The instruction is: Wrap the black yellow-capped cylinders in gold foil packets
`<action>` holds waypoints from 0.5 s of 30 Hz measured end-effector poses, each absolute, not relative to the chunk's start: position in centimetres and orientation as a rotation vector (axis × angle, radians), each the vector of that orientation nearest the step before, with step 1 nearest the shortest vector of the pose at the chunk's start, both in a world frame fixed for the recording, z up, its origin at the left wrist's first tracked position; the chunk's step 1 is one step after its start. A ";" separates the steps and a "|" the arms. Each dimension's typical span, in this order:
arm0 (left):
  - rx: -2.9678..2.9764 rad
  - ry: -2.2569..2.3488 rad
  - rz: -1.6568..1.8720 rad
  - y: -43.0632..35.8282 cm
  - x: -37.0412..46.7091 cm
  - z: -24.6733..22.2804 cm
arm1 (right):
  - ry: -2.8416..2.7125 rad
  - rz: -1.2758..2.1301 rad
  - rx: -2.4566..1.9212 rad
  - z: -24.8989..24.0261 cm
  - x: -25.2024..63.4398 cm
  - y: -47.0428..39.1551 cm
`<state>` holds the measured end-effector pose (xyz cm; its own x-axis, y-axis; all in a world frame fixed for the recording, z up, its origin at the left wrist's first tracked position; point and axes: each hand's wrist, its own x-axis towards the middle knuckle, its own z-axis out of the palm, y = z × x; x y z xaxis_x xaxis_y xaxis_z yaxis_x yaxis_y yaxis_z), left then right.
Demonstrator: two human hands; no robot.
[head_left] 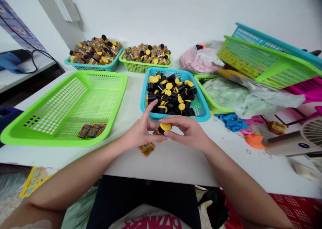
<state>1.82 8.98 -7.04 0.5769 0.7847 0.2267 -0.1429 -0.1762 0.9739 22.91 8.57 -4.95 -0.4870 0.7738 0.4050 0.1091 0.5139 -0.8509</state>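
In front of the blue basket, my two hands meet over the table. My right hand pinches a small black canister with a yellow cap between thumb and fingers. My left hand closes around the canister's other end, index finger raised; an orange printed sleeve shows there, partly hidden by the fingers. Below my left hand, a few flat orange printed sleeves lie on the table. Just beyond my hands stands the blue basket, filled with black canisters, many with yellow caps.
To the left is a large green basket holding a few sleeved canisters. Behind stand a teal basket and a green basket, heaped with sleeved canisters. Plastic bags, tilted baskets and a small fan crowd the right.
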 end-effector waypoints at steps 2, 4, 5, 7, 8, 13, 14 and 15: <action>1.415 0.512 0.901 8.9 1.8 -6.7 | -1.860 1.085 -0.638 -5.3 22.7 8.6; 1.315 0.458 0.909 8.7 1.9 -6.5 | -1.835 1.155 -0.551 -5.7 22.4 8.5; 1.278 0.434 0.914 8.7 2.0 -6.4 | -1.832 1.191 -0.508 -5.9 22.2 8.5; 1.214 0.410 0.908 8.6 2.1 -6.5 | -1.824 1.269 -0.441 -6.1 21.8 8.3; 1.189 0.413 0.901 8.6 2.1 -6.5 | -1.810 1.293 -0.428 -6.1 21.7 8.2; 1.189 0.421 0.802 8.6 1.7 -6.5 | -1.737 1.348 -0.432 -5.8 21.7 8.0; 1.194 0.407 0.763 8.6 1.6 -6.5 | -1.724 1.393 -0.403 -5.7 21.8 7.9; 1.193 0.388 0.727 8.5 1.5 -6.4 | -1.713 1.439 -0.371 -5.7 21.8 7.9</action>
